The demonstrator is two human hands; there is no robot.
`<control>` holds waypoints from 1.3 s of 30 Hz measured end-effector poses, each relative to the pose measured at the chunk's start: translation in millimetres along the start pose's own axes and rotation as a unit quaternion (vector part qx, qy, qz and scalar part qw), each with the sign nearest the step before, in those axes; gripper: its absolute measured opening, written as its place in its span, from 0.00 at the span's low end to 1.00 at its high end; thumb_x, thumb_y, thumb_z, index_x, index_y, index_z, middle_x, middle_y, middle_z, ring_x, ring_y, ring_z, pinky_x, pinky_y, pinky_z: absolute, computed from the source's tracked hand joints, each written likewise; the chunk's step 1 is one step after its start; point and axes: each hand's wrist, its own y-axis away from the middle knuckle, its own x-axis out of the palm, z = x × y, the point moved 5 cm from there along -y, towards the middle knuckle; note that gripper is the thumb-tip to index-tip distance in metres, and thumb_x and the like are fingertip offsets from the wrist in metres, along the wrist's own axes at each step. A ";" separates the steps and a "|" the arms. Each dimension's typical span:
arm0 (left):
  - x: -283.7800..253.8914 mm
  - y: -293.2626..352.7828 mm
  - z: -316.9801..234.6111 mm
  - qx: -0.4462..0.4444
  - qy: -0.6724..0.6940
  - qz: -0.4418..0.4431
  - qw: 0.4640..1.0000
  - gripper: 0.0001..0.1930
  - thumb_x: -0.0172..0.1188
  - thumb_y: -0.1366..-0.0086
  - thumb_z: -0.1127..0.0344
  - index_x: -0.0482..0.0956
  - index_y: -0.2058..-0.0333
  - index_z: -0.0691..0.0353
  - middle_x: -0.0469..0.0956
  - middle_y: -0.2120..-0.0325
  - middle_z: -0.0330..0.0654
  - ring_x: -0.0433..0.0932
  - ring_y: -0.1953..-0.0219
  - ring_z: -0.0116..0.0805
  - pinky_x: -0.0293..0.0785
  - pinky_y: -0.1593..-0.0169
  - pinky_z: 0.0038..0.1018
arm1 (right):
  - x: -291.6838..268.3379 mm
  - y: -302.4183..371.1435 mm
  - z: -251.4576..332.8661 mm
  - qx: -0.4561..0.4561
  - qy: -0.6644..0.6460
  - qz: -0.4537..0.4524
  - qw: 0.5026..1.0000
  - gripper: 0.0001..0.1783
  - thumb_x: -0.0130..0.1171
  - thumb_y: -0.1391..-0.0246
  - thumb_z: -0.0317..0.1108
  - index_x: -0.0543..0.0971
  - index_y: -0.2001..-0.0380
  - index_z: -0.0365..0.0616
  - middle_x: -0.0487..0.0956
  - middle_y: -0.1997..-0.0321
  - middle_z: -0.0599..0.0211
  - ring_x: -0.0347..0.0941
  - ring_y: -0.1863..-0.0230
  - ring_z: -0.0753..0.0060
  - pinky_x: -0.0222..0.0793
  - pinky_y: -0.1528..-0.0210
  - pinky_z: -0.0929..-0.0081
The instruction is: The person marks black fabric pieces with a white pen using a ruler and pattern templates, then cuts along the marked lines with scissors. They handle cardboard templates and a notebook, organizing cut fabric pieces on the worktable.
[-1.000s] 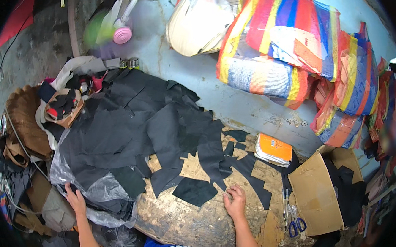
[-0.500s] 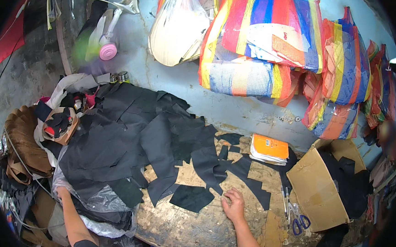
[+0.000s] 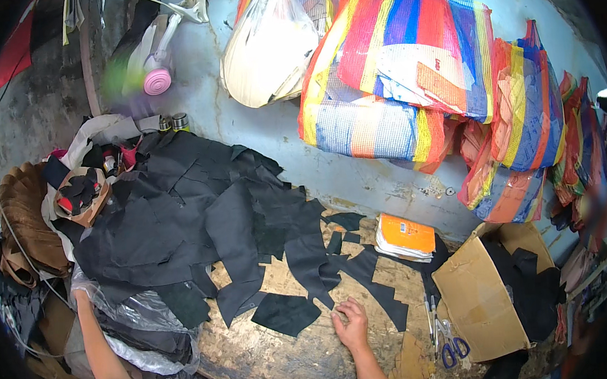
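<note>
My left hand (image 3: 80, 292) reaches to the far left, at the upper edge of a clear plastic bag (image 3: 143, 310) with dark material inside. Its fingers are hidden in the plastic, so whether they grip it cannot be made out. My right hand (image 3: 352, 322) rests on the worn wooden tabletop (image 3: 273, 364), fingers loosely bent and apart, holding nothing. Just left of it lies a dark offcut (image 3: 286, 314) of what looks like leather. A large heap of black sheets (image 3: 150, 214), leather-like, spreads over the table's left and middle, with irregular cut pieces (image 3: 374, 276) along its right side.
On the right stand a cardboard box (image 3: 476, 297) with black material, purple-handled scissors (image 3: 455, 351) and pens (image 3: 431, 325). An orange-covered pad (image 3: 405, 235) lies near the wall. Striped mesh bags (image 3: 407, 62) hang above. A small open box (image 3: 82, 198) of scraps sits at left.
The whole scene sits slightly lower and further left in the view. Both hands keep about the same places relative to the bag and table.
</note>
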 end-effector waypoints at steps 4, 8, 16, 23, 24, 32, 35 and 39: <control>31.5 75.6 -17.0 -0.107 0.824 0.054 0.554 0.17 0.47 0.36 0.58 0.71 0.52 0.58 0.75 0.56 0.41 0.74 0.55 0.41 0.71 0.51 0.40 | -0.1 0.2 -0.5 0.000 0.000 0.002 1.000 0.09 0.64 0.61 0.29 0.80 0.72 0.38 0.78 0.62 0.57 0.69 0.49 0.50 0.64 0.47 0.61; 38.7 142.7 -35.2 -0.113 0.773 -0.041 0.622 0.13 0.53 0.39 0.63 0.73 0.57 0.60 0.76 0.66 0.40 0.75 0.62 0.38 0.72 0.56 0.37 | 0.1 -0.3 0.3 0.001 0.000 0.002 1.000 0.09 0.64 0.61 0.29 0.80 0.72 0.38 0.78 0.62 0.56 0.69 0.49 0.49 0.64 0.47 0.61; -49.1 269.1 -92.9 -0.051 0.783 -0.008 0.619 0.15 0.53 0.39 0.74 0.70 0.53 0.70 0.76 0.59 0.45 0.77 0.60 0.38 0.74 0.56 0.33 | 3.9 2.4 -4.4 -0.006 0.020 0.014 1.000 0.09 0.62 0.59 0.30 0.79 0.72 0.38 0.76 0.61 0.56 0.68 0.49 0.49 0.62 0.47 0.58; -93.8 338.8 -107.0 0.009 0.753 0.007 0.658 0.27 0.59 0.45 0.76 0.64 0.45 0.66 0.74 0.57 0.43 0.73 0.55 0.33 0.69 0.50 0.27 | 23.4 -0.4 65.8 -0.035 -0.019 0.093 0.995 0.24 0.70 0.67 0.33 0.77 0.63 0.35 0.72 0.53 0.49 0.66 0.47 0.48 0.61 0.44 0.62; -88.5 345.8 -115.9 0.004 0.754 0.025 0.657 0.28 0.58 0.46 0.77 0.63 0.45 0.65 0.73 0.56 0.43 0.73 0.55 0.32 0.69 0.49 0.28 | 29.3 2.2 91.3 -0.063 -0.044 0.113 0.991 0.28 0.72 0.69 0.35 0.76 0.61 0.35 0.72 0.51 0.48 0.66 0.46 0.48 0.61 0.44 0.62; -46.6 389.5 -161.4 0.053 0.735 0.139 0.662 0.24 0.58 0.45 0.78 0.66 0.48 0.66 0.73 0.57 0.39 0.71 0.56 0.25 0.66 0.50 0.23 | 121.2 46.4 292.7 -0.441 -0.135 0.262 0.848 0.35 0.56 0.54 0.31 0.60 0.41 0.38 0.58 0.36 0.48 0.55 0.35 0.51 0.51 0.38 0.47; -37.6 384.5 -149.7 0.080 0.700 0.182 0.686 0.22 0.56 0.44 0.78 0.67 0.49 0.67 0.73 0.55 0.40 0.71 0.55 0.26 0.66 0.49 0.24 | 150.5 44.6 310.2 -0.429 -0.173 0.256 0.849 0.30 0.48 0.51 0.29 0.64 0.41 0.49 0.65 0.40 0.56 0.59 0.38 0.52 0.53 0.41 0.44; -17.4 364.2 -139.1 -0.027 0.883 0.143 0.446 0.30 0.48 0.36 0.44 0.66 0.47 0.65 0.71 0.50 0.45 0.70 0.49 0.39 0.65 0.44 0.34 | 162.0 43.7 313.8 -0.415 -0.184 0.240 0.858 0.22 0.50 0.54 0.29 0.76 0.52 0.54 0.78 0.56 0.70 0.71 0.52 0.65 0.54 0.42 0.46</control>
